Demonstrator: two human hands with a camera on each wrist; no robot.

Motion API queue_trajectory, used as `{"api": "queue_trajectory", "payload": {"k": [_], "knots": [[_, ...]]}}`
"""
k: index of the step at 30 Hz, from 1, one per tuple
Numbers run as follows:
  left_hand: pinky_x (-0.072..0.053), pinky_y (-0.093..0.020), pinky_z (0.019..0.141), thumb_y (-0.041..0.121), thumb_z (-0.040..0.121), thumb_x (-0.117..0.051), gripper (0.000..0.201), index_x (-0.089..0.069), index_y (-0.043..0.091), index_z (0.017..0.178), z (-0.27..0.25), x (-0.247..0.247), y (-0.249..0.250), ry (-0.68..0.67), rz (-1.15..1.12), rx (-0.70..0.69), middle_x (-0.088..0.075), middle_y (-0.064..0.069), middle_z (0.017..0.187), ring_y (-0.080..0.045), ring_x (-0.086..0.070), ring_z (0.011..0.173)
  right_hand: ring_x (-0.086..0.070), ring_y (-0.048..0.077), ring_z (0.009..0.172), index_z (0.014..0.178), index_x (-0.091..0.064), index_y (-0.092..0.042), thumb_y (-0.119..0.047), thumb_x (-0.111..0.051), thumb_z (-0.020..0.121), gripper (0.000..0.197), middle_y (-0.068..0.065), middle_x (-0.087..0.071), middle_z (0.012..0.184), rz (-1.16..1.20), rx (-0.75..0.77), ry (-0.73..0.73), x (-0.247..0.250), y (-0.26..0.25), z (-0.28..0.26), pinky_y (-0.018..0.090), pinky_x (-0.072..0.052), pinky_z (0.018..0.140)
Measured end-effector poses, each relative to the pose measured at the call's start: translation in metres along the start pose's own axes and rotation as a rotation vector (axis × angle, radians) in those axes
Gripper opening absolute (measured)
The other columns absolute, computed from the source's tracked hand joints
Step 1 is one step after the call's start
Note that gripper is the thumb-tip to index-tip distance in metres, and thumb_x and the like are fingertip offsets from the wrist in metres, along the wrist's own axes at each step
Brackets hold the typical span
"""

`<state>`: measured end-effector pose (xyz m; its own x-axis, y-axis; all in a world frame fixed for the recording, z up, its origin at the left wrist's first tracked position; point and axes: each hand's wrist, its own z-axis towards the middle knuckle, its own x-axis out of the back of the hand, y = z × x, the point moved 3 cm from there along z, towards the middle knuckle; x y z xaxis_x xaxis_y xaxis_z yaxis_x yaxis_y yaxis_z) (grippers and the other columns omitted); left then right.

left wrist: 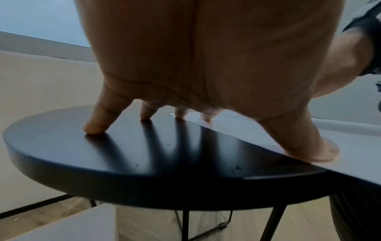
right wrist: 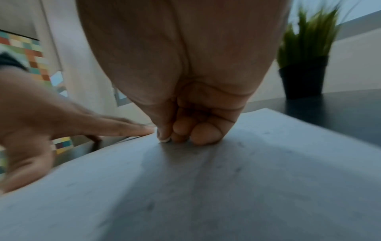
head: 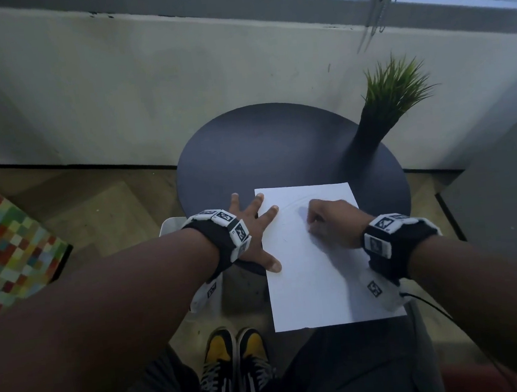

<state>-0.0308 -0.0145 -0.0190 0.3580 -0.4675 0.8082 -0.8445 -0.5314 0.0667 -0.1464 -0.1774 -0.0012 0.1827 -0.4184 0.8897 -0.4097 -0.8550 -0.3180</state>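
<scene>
A white sheet of paper [head: 316, 285] [left wrist: 350, 154] [right wrist: 206, 187] lies on a round dark table [head: 262, 151] [left wrist: 144, 154], its near part hanging past the table's front edge. My left hand [head: 255, 227] [left wrist: 206, 73] is spread flat with straight fingers. Its thumb and index fingertip press the paper's left edge, and the other fingertips rest on the tabletop. My right hand [head: 332, 223] [right wrist: 185, 130] sits on the upper middle of the sheet, its fingers curled into a fist and the thumb tip pressed to the paper. Nothing shows inside the fist. A faint curved line marks the sheet above it.
A black pot with a green grass plant [head: 396, 94] [right wrist: 305, 48] stands at the table's back right. A white seat [head: 171, 226] [left wrist: 72, 225] is below the left wrist. A checkered cushion [head: 6, 245] lies left, and my shoes [head: 235, 362] are on the wooden floor.
</scene>
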Motion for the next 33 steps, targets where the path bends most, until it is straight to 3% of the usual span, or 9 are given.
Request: {"api": "queue_trajectory", "payload": {"k": [4, 7, 9, 15, 18, 24, 29, 31, 33], "knots": [[-0.015, -0.07, 0.115, 0.086, 0.071, -0.062, 0.123, 0.004, 0.036, 0.162, -0.003, 0.006, 0.002, 0.019, -0.019, 0.01, 0.012, 0.003, 0.17, -0.045, 0.012, 0.153, -0.057, 0.018, 0.083, 0.097, -0.058, -0.023, -0.027, -0.061, 0.092, 0.007, -0.007, -0.061, 0.09, 0.068, -0.072, 0.004, 0.001, 0.02, 0.001, 0.03, -0.044, 0.07], [-0.023, -0.067, 0.113, 0.09, 0.074, -0.052, 0.108, -0.019, 0.032, 0.159, -0.002, 0.014, -0.003, 0.134, -0.03, 0.001, -0.017, -0.001, 0.166, -0.034, -0.017, 0.15, -0.057, 0.017, 0.085, 0.087, -0.058, -0.023, -0.027, -0.064, 0.089, 0.007, -0.005, -0.064, 0.091, 0.037, -0.088, 0.011, 0.006, 0.022, 0.002, 0.028, -0.041, 0.068], [-0.026, -0.067, 0.111, 0.093, 0.072, -0.05, 0.106, -0.026, 0.032, 0.155, 0.002, 0.015, -0.006, 0.211, -0.022, 0.012, -0.03, -0.002, 0.158, -0.031, -0.028, 0.144, -0.057, 0.018, 0.087, 0.085, -0.057, -0.023, -0.028, -0.063, 0.089, 0.009, -0.005, -0.063, 0.092, -0.013, -0.077, -0.048, 0.009, 0.016, 0.001, 0.028, -0.04, 0.069], [-0.008, -0.077, 0.113, 0.09, 0.068, -0.058, 0.123, 0.002, 0.033, 0.16, 0.01, -0.008, -0.003, 0.147, -0.033, -0.002, 0.014, 0.008, 0.169, -0.03, 0.01, 0.155, -0.059, 0.016, 0.082, 0.099, -0.057, -0.019, -0.029, -0.057, 0.092, 0.012, -0.001, -0.064, 0.095, 0.001, -0.091, -0.092, 0.008, -0.011, 0.012, 0.028, -0.044, 0.062], [-0.008, -0.08, 0.111, 0.092, 0.068, -0.056, 0.123, 0.004, 0.036, 0.16, 0.008, -0.012, -0.001, 0.141, -0.039, -0.023, 0.016, 0.011, 0.169, -0.034, 0.013, 0.154, -0.06, 0.022, 0.089, 0.105, -0.054, -0.017, -0.026, -0.051, 0.095, 0.013, 0.004, -0.064, 0.104, 0.02, -0.058, -0.067, 0.003, -0.027, 0.023, 0.032, -0.047, 0.072], [-0.002, -0.08, 0.111, 0.094, 0.066, -0.054, 0.126, 0.011, 0.038, 0.159, 0.008, -0.016, -0.003, 0.119, -0.07, -0.009, 0.023, 0.008, 0.168, -0.034, 0.019, 0.154, -0.061, 0.034, 0.105, 0.113, -0.055, -0.007, -0.019, -0.05, 0.097, 0.021, 0.017, -0.064, 0.116, 0.005, -0.159, 0.061, 0.005, -0.035, 0.039, 0.031, -0.042, 0.076], [-0.004, -0.081, 0.11, 0.093, 0.068, -0.055, 0.122, 0.003, 0.038, 0.16, 0.007, -0.014, -0.001, 0.135, -0.064, -0.021, 0.021, 0.007, 0.168, -0.036, 0.017, 0.154, -0.066, 0.03, 0.097, 0.108, -0.06, -0.012, -0.026, -0.051, 0.094, 0.022, 0.008, -0.07, 0.105, -0.09, 0.139, -0.026, -0.021, -0.063, 0.021, 0.034, -0.049, 0.079], [-0.004, -0.08, 0.111, 0.093, 0.067, -0.054, 0.123, 0.007, 0.039, 0.159, 0.008, -0.014, -0.001, 0.129, -0.063, -0.018, 0.021, 0.007, 0.168, -0.036, 0.017, 0.154, -0.065, 0.03, 0.097, 0.102, -0.062, -0.011, -0.024, -0.054, 0.093, 0.018, 0.009, -0.07, 0.104, -0.099, 0.077, -0.003, -0.012, -0.053, 0.03, 0.03, -0.045, 0.075], [-0.003, -0.08, 0.111, 0.095, 0.067, -0.053, 0.125, 0.011, 0.039, 0.159, 0.01, -0.016, -0.002, 0.118, -0.058, -0.01, 0.022, 0.008, 0.168, -0.035, 0.018, 0.154, -0.063, 0.033, 0.099, 0.103, -0.059, -0.01, -0.022, -0.055, 0.093, 0.017, 0.014, -0.068, 0.108, -0.036, -0.096, 0.066, 0.0, -0.034, 0.041, 0.031, -0.043, 0.075]]}}
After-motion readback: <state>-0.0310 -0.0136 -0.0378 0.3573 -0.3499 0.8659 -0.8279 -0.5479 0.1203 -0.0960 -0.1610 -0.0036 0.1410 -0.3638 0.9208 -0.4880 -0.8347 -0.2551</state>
